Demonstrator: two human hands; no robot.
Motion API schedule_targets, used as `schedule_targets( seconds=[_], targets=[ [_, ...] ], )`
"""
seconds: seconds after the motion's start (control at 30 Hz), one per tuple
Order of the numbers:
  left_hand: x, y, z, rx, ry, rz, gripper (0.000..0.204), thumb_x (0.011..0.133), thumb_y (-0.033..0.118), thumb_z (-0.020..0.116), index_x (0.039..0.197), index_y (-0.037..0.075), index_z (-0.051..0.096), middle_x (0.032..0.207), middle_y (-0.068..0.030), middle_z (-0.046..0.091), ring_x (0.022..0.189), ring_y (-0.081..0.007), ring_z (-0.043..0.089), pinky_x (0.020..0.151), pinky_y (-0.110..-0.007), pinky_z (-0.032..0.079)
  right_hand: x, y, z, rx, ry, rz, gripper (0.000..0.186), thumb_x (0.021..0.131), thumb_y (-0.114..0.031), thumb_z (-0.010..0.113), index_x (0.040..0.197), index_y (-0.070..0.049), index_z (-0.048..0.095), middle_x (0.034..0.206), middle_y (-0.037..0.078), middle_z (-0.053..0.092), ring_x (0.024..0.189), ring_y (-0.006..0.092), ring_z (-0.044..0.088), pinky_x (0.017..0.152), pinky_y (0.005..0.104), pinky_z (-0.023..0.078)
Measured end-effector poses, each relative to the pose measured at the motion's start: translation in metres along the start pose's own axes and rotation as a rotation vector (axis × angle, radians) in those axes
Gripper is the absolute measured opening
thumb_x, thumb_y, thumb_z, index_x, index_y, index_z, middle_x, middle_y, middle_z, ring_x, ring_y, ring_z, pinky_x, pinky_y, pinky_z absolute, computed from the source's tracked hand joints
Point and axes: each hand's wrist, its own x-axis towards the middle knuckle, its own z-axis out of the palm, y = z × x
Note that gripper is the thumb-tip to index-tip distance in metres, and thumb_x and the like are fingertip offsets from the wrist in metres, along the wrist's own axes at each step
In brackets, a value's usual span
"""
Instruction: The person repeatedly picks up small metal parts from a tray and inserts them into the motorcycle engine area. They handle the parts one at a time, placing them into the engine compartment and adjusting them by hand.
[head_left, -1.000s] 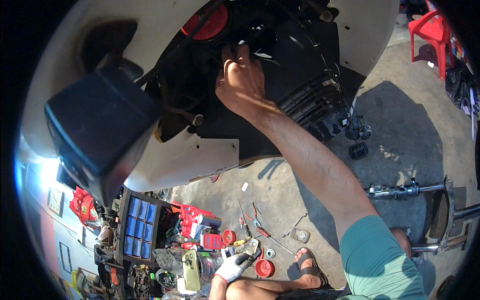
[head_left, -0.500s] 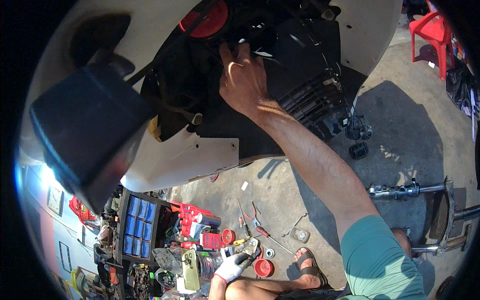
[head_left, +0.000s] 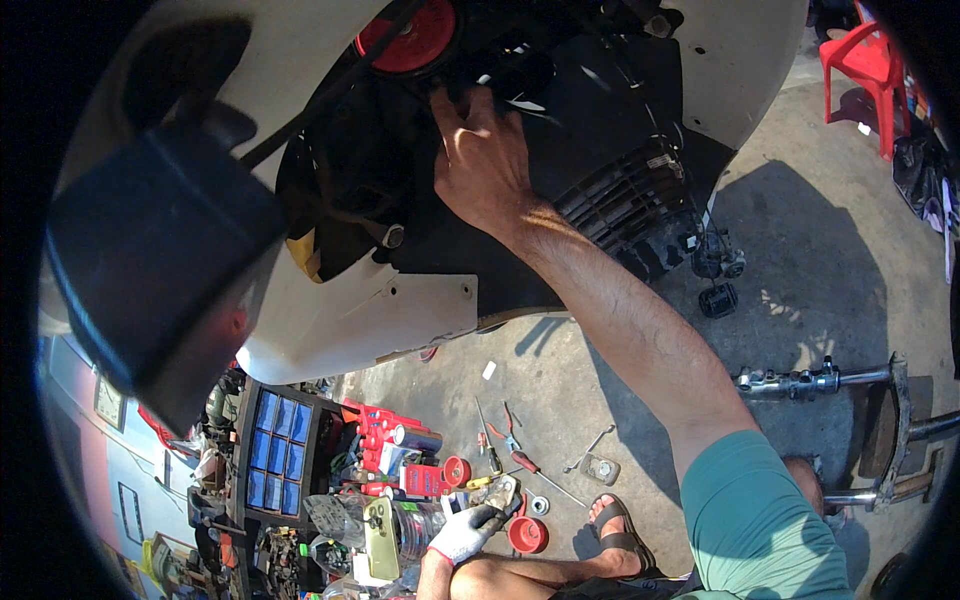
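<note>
We see our bare right hand (head_left: pixel 482 165) raised inside the dark hollow of a vehicle body (head_left: pixel 420 312), which has white panels. The back of this hand faces us. Two of its fingers stretch upward, a little spread from each other, and their tips go into the shadow just below a red round part (head_left: pixel 412 38). What the tips touch, and whether they pinch something, we cannot tell. Our right forearm (head_left: pixel 630 310) crosses in front of the body, and a black slatted grille (head_left: pixel 632 200) is just beside it. On the left, a black box-shaped part (head_left: pixel 165 265) is near to the camera.

Our left hand (head_left: pixel 463 535) wears a white glove and is low, near our knee (head_left: pixel 500 577). Its fingers are bent beside a small greyish piece (head_left: pixel 500 493); we cannot tell whether they grip it.

On the floor (head_left: pixel 560 390), near this gloved hand, lie pliers (head_left: pixel 511 435), a screwdriver with red handle (head_left: pixel 525 463), a wrench (head_left: pixel 597 446) and two red bowls (head_left: pixel 527 537). To the left of them stand several red containers (head_left: pixel 378 435) and a case with blue drawers (head_left: pixel 280 450). At the right, well apart, there are metal tubes (head_left: pixel 790 382) and, farther up, a red chair (head_left: pixel 868 62).
</note>
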Motion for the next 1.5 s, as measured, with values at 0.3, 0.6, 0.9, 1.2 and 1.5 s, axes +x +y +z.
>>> schedule_targets(
  seconds=[0.3,0.6,0.9,1.2,1.5],
  targets=[
    [-0.001,0.006,-0.003,0.02,-0.009,-0.013,0.042,0.098,0.026,0.065,0.13,-0.001,0.064,0.115,-0.0167,0.072,0.103,-0.0235,0.069,0.088,-0.034,0.055,-0.003,0.004,0.003,0.179,0.054,0.115,0.062,0.082,0.001,0.067,0.143,0.002,0.052,0.122,0.025,0.052,0.103,0.0362,0.063,0.085,0.0475,0.054],
    [0.002,-0.003,0.0,-0.015,-0.012,-0.019,0.043,0.099,0.026,0.064,0.131,-0.002,0.063,0.114,-0.0163,0.073,0.102,-0.0212,0.069,0.088,-0.033,0.055,-0.011,-0.001,0.002,0.152,0.035,0.099,0.058,0.083,0.001,0.065,0.141,0.005,0.053,0.118,0.024,0.053,0.096,0.0342,0.064,0.084,0.0446,0.055],
    [0.0,-0.002,-0.001,0.049,-0.005,0.003,0.04,0.098,0.029,0.063,0.127,0.001,0.066,0.11,-0.0176,0.073,0.099,-0.0255,0.071,0.087,-0.035,0.055,-0.008,-0.004,0.005,0.164,0.017,0.127,0.059,0.082,0.0,0.066,0.14,0.006,0.053,0.115,0.023,0.053,0.095,0.0335,0.064,0.081,0.0461,0.053],
    [-0.001,0.004,-0.001,0.019,0.02,0.01,0.037,0.098,0.031,0.062,0.121,0.002,0.069,0.112,-0.0204,0.072,0.105,-0.034,0.069,0.091,-0.039,0.053,-0.005,0.003,0.007,0.141,0.034,0.122,0.06,0.084,0.0,0.067,0.142,0.007,0.05,0.118,0.026,0.053,0.097,0.0348,0.064,0.081,0.0444,0.056],
    [0.0,0.002,0.0,-0.033,0.016,-0.01,0.037,0.099,0.031,0.061,0.121,0.003,0.069,0.114,-0.022,0.072,0.108,-0.0375,0.067,0.093,-0.04,0.052,-0.006,0.0,0.007,0.138,0.025,0.124,0.06,0.085,-0.001,0.067,0.142,0.006,0.051,0.115,0.024,0.053,0.095,0.032,0.063,0.081,0.0435,0.053]
  ],
)
